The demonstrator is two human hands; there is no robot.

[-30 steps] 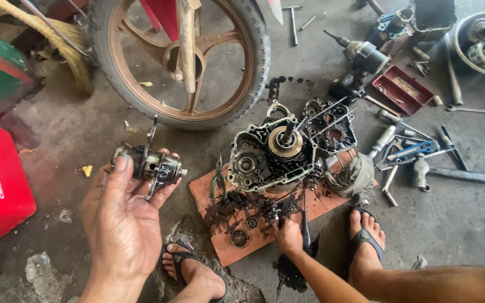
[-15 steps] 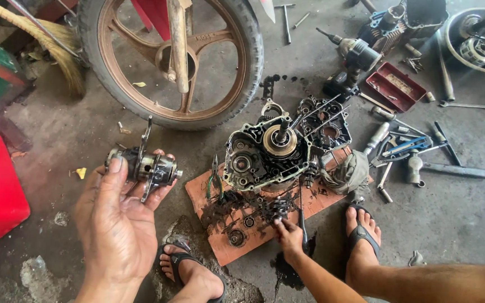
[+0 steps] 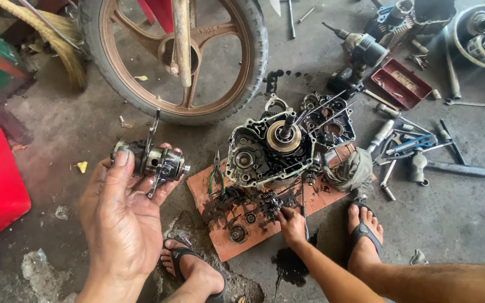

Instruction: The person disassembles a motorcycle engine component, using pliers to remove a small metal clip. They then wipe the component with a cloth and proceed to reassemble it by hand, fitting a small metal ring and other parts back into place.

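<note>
**Shift drum in left hand, engine case on board**

Left hand (image 3: 120, 216): fingers grasping oily gear-shift drum assembly (image 3: 151, 160), held above concrete floor (image 3: 456, 219). Right hand (image 3: 291, 223): fingers pinched on small gear (image 3: 271, 201) lying on orange board (image 3: 254, 233), just below opened engine crankcase (image 3: 270, 148). Motorcycle wheel (image 3: 178, 56) behind.

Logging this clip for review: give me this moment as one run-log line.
left hand: holds greasy gear drum | right hand: on small gears on orange board | engine case: open, on board | wheel: behind
</note>
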